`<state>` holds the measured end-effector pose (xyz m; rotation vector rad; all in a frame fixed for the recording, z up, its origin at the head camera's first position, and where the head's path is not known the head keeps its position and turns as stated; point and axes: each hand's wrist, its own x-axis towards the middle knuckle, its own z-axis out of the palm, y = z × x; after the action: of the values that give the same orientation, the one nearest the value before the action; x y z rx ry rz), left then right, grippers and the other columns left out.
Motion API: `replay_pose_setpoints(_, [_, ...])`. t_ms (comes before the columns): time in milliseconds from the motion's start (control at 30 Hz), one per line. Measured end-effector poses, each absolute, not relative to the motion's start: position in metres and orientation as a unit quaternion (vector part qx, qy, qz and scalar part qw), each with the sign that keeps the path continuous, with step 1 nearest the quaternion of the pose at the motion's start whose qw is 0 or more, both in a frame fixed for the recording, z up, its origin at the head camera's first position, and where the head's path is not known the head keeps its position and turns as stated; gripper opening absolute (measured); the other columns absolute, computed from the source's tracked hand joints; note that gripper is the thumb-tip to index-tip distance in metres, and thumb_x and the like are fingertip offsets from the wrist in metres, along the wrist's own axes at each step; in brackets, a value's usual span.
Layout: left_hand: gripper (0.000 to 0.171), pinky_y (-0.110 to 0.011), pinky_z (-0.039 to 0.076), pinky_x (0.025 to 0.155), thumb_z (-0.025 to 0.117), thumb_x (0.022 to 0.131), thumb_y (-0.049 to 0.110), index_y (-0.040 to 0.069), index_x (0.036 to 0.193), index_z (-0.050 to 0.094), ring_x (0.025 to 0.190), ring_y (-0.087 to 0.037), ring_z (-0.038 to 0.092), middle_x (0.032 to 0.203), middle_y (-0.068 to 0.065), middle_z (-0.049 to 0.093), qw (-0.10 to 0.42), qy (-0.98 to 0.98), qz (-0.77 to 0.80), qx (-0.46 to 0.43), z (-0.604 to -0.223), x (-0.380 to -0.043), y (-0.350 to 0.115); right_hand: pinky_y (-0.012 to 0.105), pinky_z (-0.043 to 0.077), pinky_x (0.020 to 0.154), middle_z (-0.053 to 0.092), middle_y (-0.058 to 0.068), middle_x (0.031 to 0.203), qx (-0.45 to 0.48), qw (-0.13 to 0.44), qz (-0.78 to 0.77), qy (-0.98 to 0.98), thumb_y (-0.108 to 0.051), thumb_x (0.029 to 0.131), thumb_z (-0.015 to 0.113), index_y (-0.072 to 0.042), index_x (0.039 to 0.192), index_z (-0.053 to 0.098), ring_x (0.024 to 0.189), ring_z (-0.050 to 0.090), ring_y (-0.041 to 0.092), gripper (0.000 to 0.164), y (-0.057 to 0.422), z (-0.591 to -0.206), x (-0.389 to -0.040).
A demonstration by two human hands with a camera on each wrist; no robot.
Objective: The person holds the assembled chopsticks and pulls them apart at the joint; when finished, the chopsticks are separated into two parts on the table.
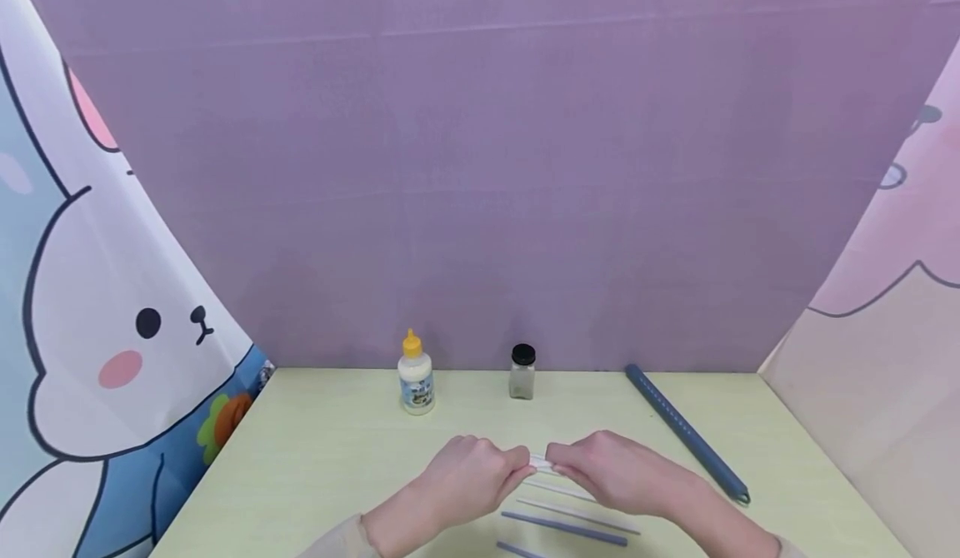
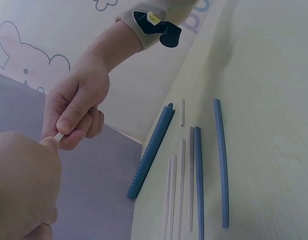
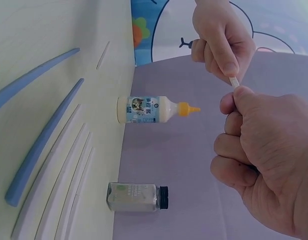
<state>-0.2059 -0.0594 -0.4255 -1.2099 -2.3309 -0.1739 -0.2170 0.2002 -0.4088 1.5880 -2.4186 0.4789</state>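
My left hand (image 1: 468,479) and right hand (image 1: 626,470) meet close together above the table, pinching a thin white stick (image 3: 234,81) between thumbs and curled fingers. Only a short bit of that stick shows between the fingertips; the rest is hidden in the hands. Below them on the table lie several white sticks (image 1: 577,516) and a blue stick (image 1: 565,529), roughly side by side. A second blue stick (image 2: 221,162) lies apart from that row, nearer the front. One short white piece (image 2: 182,112) rests beyond the row's end in the left wrist view.
A white glue bottle (image 1: 417,383) with a yellow nozzle stands at the back of the pale table (image 1: 315,458). To its right is a small clear jar (image 1: 522,381) with a black lid. A long dark blue bar (image 1: 686,433) with a looped end lies at the right.
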Motion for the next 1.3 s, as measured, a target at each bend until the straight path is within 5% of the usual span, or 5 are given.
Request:
replay_pose_setpoints(300, [0.035,-0.018,0.021,0.044,0.063,0.107,0.034,0.019,0.077,0.053,0.047,0.001,0.024,0.051,0.013,0.03,0.239,-0.864,-0.055,-0.439,-0.429,-0.202,-0.056,0.003,0.022,0.056,0.023,-0.019,0.069,0.542,0.093,0.164,-0.819,-0.016,0.111,0.055,-0.019,0.089,0.046,0.063,0.023,-0.014,0.024,0.206,-0.41,-0.214])
replay_pose_setpoints(1300, [0.035,-0.018,0.022,0.044,0.063,0.107,0.033,0.019,0.077,0.052,0.046,0.001,0.025,0.05,0.012,0.032,0.249,-0.859,-0.064,-0.443,-0.43,-0.194,-0.056,0.004,0.022,0.055,0.028,-0.018,0.067,0.549,0.105,0.172,-0.811,-0.015,0.111,0.055,-0.019,0.091,0.048,0.063,0.024,-0.014,0.022,0.206,-0.417,-0.208])
